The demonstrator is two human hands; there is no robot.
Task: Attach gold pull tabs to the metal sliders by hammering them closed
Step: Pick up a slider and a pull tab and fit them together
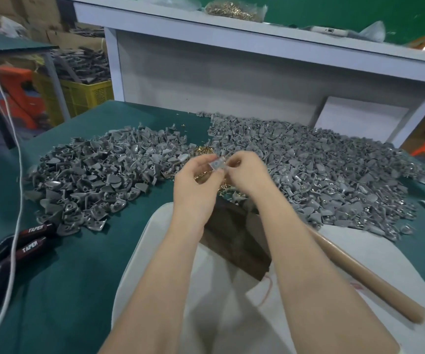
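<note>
Both hands are raised together above the tabletop (66, 264), meeting over one small grey slider (217, 164). My left hand (196, 180) pinches it between thumb and curled fingers. My right hand (244, 172) closes its fingertips on the slider's right edge. Whether a gold tab is caught in that pinch I cannot tell, as the spot is tiny and blurred.

The slider is a dull grey metal piece, roughly rectangular, with a paler flat face turned up toward the camera. Its long axis seems to run across from one hand to the other, tilted slightly. I cannot make out which end is the front.

Just beyond and beneath the hands lies a scatter of gold pull tabs (202, 150). A heap of grey sliders (91, 175) spreads out to the left of the hands, and a larger heap (321, 175) lies to the right.

Below the wrists, toward me, a dark block (232, 233) sits on a white cloth (155, 251). A pale wooden handle (359, 272) lies slantwise under my right forearm, its head end hidden by the arm. Far to the left of my left forearm lie black tools marked TAPER (27, 236), crossed by a white cable (17, 175).
</note>
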